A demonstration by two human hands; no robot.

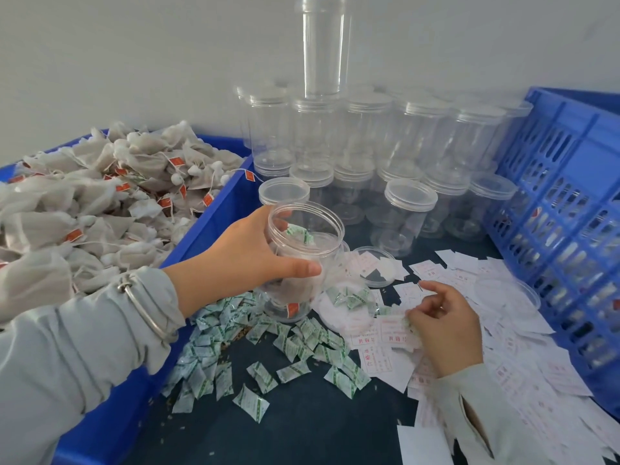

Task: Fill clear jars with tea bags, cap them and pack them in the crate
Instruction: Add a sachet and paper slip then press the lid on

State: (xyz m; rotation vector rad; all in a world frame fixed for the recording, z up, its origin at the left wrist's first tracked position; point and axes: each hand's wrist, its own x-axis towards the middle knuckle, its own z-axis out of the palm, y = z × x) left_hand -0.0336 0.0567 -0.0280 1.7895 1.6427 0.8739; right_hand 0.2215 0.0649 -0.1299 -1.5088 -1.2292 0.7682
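My left hand (248, 260) grips an uncapped clear jar (303, 260) near its mouth, tilted above the dark table. Inside it lie a tea bag with a red tag and a green-white sachet. My right hand (443, 327) pinches a white paper slip with red print (396, 325) from the pile of slips. A loose clear lid (374, 265) lies right of the jar. Tea bags (100, 203) are heaped in the blue bin (214, 219) at the left. A blue slatted crate (567, 203) stands at the right.
Several capped empty jars (402, 142) are stacked against the wall at the back, one tall jar (323, 48) on top. Green-white sachets (268, 347) are scattered over the table's middle. White slips (523, 350) cover the right side beside the crate.
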